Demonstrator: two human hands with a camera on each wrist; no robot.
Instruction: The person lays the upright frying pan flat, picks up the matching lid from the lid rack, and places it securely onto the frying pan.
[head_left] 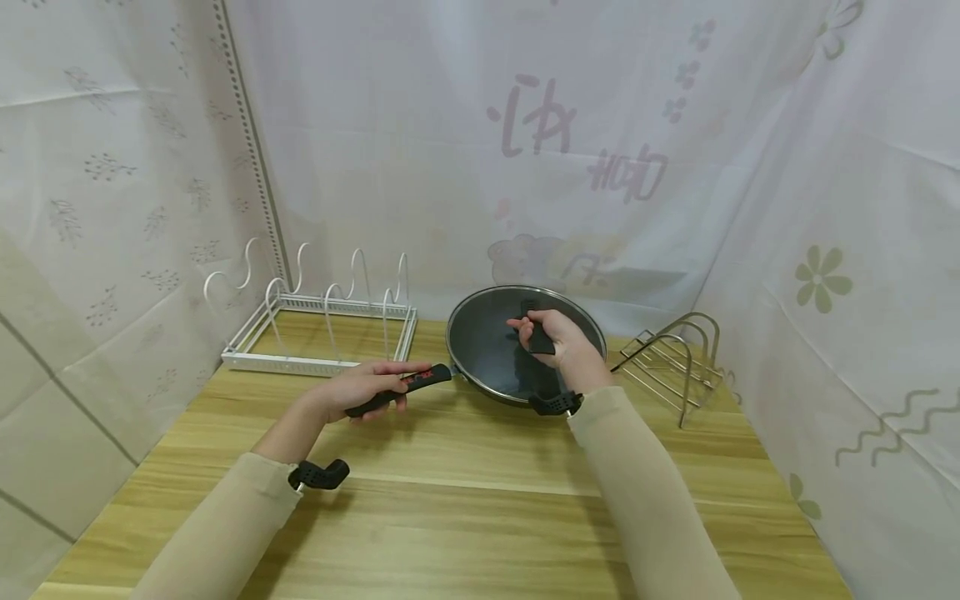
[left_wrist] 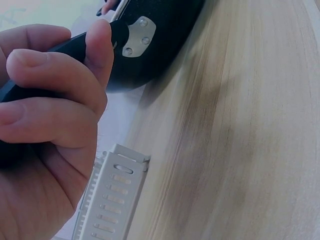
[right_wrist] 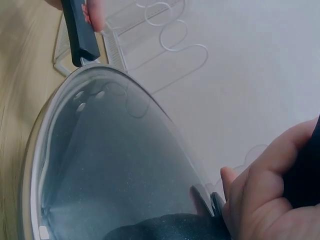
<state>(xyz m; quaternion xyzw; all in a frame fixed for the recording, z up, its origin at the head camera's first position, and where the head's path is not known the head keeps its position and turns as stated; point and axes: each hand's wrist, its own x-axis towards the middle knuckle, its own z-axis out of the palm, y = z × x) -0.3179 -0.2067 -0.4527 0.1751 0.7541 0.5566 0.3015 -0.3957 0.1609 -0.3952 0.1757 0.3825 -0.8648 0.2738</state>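
A black pan point(left_wrist: 167, 45) sits on the wooden table with a glass lid point(head_left: 487, 342) over it. My left hand point(head_left: 356, 390) grips the pan's long black handle point(head_left: 427, 377), which has red marks on top and points to the left. In the left wrist view its fingers point(left_wrist: 55, 75) are curled round that handle, and a riveted metal bracket point(left_wrist: 141, 37) joins handle to pan. My right hand point(head_left: 564, 337) holds the lid's upright black handle point(head_left: 542, 340) at the lid's middle. The lid's metal rim point(right_wrist: 37, 165) lies along the pan's edge; what is under the glass shows only dimly.
A white rack point(head_left: 281, 364) with curved wire dividers stands behind and left of my left hand. Right of the pan is a metal wire rack point(head_left: 686, 375). Patterned curtains point(head_left: 420, 150) close off the back and both sides of the table point(head_left: 450, 517).
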